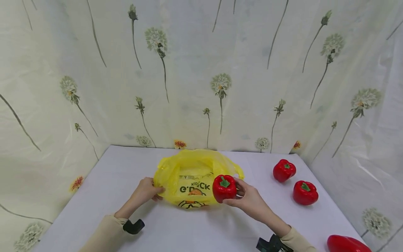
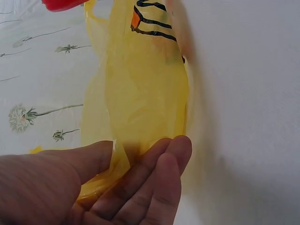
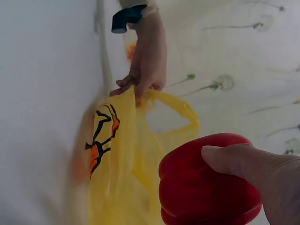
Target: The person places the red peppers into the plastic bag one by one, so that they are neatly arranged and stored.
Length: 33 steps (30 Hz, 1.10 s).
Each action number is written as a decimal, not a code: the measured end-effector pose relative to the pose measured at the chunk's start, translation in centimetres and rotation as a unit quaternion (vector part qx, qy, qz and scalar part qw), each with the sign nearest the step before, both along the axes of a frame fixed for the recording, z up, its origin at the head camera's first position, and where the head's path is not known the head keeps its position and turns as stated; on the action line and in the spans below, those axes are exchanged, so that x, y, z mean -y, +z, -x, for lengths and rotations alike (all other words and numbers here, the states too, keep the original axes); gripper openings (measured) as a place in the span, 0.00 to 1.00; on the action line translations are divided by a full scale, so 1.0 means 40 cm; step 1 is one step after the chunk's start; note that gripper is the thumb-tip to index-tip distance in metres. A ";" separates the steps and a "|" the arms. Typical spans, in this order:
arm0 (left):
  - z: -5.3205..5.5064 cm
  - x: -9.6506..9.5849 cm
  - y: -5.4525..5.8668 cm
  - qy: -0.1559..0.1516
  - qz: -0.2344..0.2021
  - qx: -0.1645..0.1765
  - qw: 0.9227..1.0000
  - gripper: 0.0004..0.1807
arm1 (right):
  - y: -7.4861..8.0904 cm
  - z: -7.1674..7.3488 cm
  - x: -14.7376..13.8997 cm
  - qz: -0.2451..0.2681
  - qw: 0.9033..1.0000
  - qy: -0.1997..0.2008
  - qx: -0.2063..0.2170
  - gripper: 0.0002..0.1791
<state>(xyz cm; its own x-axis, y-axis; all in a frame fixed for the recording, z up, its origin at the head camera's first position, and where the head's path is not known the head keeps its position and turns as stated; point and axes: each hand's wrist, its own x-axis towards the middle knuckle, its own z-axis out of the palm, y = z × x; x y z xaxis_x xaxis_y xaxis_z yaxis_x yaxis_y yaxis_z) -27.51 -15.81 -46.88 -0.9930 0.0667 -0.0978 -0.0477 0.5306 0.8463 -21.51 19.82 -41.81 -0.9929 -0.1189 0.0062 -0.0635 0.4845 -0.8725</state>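
A yellow plastic bag (image 1: pixel 170 190) with printed lettering and a cartoon figure lies on the table, its mouth spread toward me. My left hand (image 1: pixel 146 190) pinches the bag's left edge; in the left wrist view the thumb and fingers (image 2: pixel 161 161) have the thin film between them. My right hand (image 1: pixel 250 201) grips a red bell pepper (image 1: pixel 224 189) with a green stem, at the right front of the bag's mouth. In the right wrist view the thumb lies over the pepper (image 3: pixel 206 187), close beside the bag (image 3: pixel 124 164).
Two more red bell peppers, a farther one (image 1: pixel 284 170) and a nearer one (image 1: pixel 305 193), sit at the table's right side. Another red object (image 1: pixel 347 244) is cut off at the lower right. A dandelion-patterned curtain (image 1: pixel 189 70) surrounds the white table (image 1: pixel 122 168).
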 end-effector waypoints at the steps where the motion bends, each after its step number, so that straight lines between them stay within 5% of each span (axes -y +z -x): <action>1: -0.001 0.000 0.000 0.000 0.000 0.000 1.000 0.12 | -0.002 0.005 0.006 -0.002 1.000 0.004 -0.003 0.47; 13: 0.002 0.001 0.000 -0.004 0.004 -0.008 1.000 0.10 | -0.008 0.080 0.070 -0.010 0.999 0.040 -0.011 0.44; 24: -0.014 -0.013 0.051 -0.015 -0.001 -0.034 0.999 0.10 | -0.001 0.134 0.123 -0.008 0.998 0.058 -0.008 0.46; 33: -0.032 -0.018 0.059 -0.032 -0.008 -0.039 0.999 0.10 | 0.002 0.174 0.198 -0.049 0.997 0.066 0.000 0.43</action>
